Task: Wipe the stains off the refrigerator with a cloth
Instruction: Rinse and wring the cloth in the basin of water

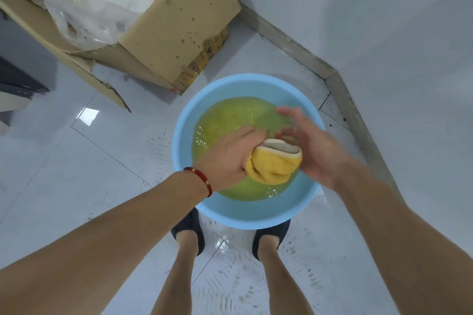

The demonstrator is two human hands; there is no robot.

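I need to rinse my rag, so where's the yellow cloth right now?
In the head view, the yellow cloth is bunched in the left hand over the blue basin, with the right hand touching its right side.

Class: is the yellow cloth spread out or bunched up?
Bunched up. The left hand grips the yellow cloth in a wad above the blue basin; the right hand touches it.
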